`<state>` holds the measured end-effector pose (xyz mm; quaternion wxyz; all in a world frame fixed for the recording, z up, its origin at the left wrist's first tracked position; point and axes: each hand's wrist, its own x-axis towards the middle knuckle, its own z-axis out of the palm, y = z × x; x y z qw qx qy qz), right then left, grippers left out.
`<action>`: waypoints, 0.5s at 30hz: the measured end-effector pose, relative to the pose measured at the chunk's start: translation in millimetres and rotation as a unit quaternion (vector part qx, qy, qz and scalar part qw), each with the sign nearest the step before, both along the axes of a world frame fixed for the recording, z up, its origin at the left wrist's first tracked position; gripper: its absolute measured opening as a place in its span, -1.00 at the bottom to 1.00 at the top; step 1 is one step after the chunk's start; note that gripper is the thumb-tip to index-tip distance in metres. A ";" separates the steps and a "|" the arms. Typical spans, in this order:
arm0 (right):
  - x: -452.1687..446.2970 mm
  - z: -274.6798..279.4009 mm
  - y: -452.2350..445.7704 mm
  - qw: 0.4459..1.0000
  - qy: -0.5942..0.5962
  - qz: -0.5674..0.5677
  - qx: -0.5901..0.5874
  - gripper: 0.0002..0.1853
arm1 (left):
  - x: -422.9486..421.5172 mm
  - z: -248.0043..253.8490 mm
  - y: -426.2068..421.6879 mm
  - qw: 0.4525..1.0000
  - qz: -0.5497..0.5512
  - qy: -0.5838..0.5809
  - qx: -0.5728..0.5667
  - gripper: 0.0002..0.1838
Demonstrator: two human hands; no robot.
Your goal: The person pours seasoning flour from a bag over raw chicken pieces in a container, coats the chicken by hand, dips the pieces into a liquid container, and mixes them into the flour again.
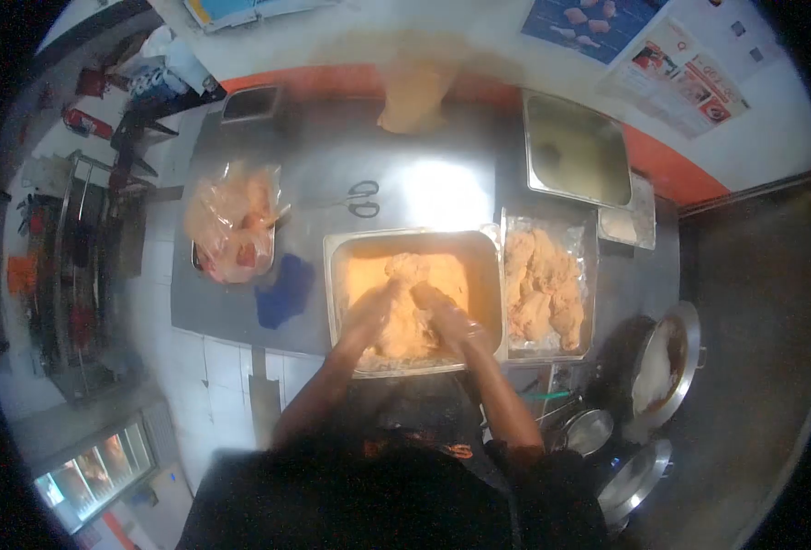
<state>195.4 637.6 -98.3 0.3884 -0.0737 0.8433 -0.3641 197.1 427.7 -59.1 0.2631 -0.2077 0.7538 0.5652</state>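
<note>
A deep metal pan [334, 302] of pale orange flour [451, 270] stands at the table's front edge. Both of my hands are in it, dusted with flour. My left hand [375, 313] curls against floured chicken [403, 332] from the left. From the opposite side, my right hand [446, 316] presses round the same heap, its fingertips partly buried. Another coated lump [407, 267] lies just beyond my fingertips. To the right, a tray [590, 321] lined with clear plastic holds several coated chicken pieces [543, 284].
Scissors [362, 199] lie behind the pan. Left are a plastic bag of raw chicken [236, 225] and a blue cloth [284, 291]. A deep pan of cloudy liquid [578, 151] stands back right. Large metal pans [676, 362] sit lower right, beside a strainer [589, 431].
</note>
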 end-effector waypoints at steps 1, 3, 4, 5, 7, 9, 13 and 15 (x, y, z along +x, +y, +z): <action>9.5 -18.2 7.2 0.990 0.128 -0.041 -0.042 -0.14 | -8.7 61.6 2.0 0.999 0.033 -0.036 -0.019 -0.49; -20.7 49.3 -4.1 0.948 -0.189 -0.231 -0.112 -0.10 | -7.0 5.2 -3.8 0.988 0.056 0.052 -0.133 -0.46; -36.3 85.3 -10.5 0.883 -0.307 -0.338 -0.107 -0.08 | -8.3 -12.6 -5.3 0.974 0.068 0.090 -0.195 -0.44; -43.1 69.6 -9.1 0.940 -0.143 -0.302 -0.076 -0.11 | -12.0 -29.3 -11.5 0.986 0.028 0.083 -0.145 -0.48; -48.3 21.2 -17.1 0.970 0.089 -0.226 -0.033 -0.17 | -13.8 -83.7 -15.4 0.993 -0.010 0.078 -0.094 -0.39; -49.4 12.6 -36.0 0.989 0.097 -0.109 0.001 -0.21 | 1.2 -171.1 -12.7 0.968 0.144 0.099 0.179 -0.46; -68.6 54.8 -26.2 0.997 -0.028 0.052 0.048 -0.16 | -22.5 -95.9 -5.8 0.928 -0.233 0.045 -0.286 -0.47; -50.3 57.1 -12.6 0.994 -0.067 0.007 0.086 -0.14 | -16.7 16.7 2.8 0.934 -0.215 0.009 -0.285 -0.45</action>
